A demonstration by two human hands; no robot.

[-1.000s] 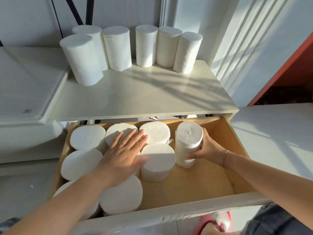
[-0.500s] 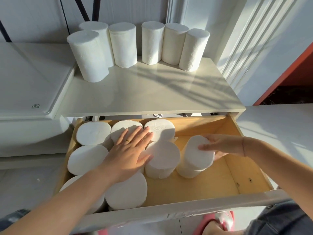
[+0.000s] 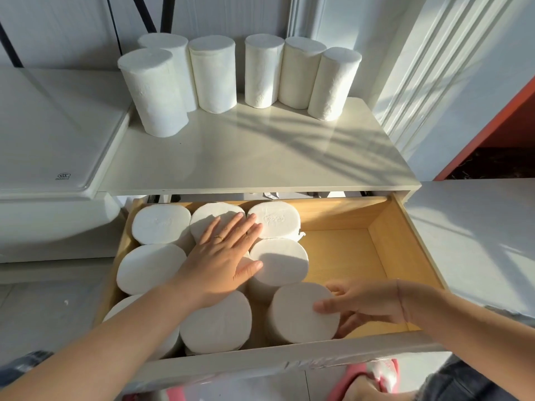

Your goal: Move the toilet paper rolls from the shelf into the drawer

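Note:
Several white toilet paper rolls [image 3: 156, 94] stand upright along the back of the cream shelf [image 3: 246, 157]. Below it, the wooden drawer [image 3: 405, 241] is pulled out, and several rolls [image 3: 156, 224] stand on end in its left and middle parts. My left hand [image 3: 223, 256] lies flat on top of those rolls with its fingers spread, holding nothing. My right hand [image 3: 367, 305] grips one roll [image 3: 295, 311] from its right side, fingertips on its top. That roll stands upright at the drawer's front, beside the packed rolls.
Bare wooden floor [image 3: 341, 256] shows in the right part of the drawer. A white appliance lid [image 3: 43, 125] sits left of the shelf and a white surface [image 3: 477, 241] lies to the right. A pink slipper [image 3: 370, 374] is on the floor below the drawer front.
My right hand carried its roll from the drawer's back middle toward the front and set it upright next to the others. My left hand stayed flat on the rolls.

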